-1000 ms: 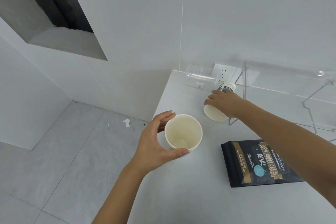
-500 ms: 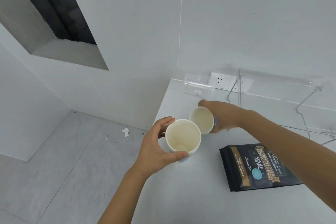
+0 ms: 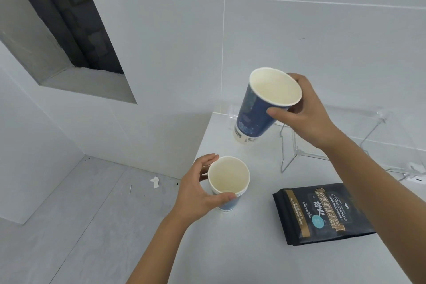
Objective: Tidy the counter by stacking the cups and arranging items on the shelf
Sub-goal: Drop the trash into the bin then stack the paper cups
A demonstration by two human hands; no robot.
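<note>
A blue paper cup [image 3: 228, 182] with a cream inside stands upright near the counter's left edge, and my left hand [image 3: 196, 191] is wrapped around its side. My right hand [image 3: 306, 110] holds a second blue paper cup [image 3: 255, 110] in the air above and to the right of the first. That cup is tilted, its mouth up and toward me and its base down. The two cups are apart. A clear acrylic shelf [image 3: 345, 143] stands at the back right of the counter.
A black coffee bag [image 3: 322, 212] lies flat on the white counter [image 3: 242, 249], right of the standing cup. The counter's left edge drops to a grey tiled floor [image 3: 80, 214]. White tiled wall lies behind. A white plug [image 3: 417, 177] lies by the shelf.
My right hand has lifted its cup from the counter up into the air and turned its mouth upward. My left hand and its cup have stayed in place.
</note>
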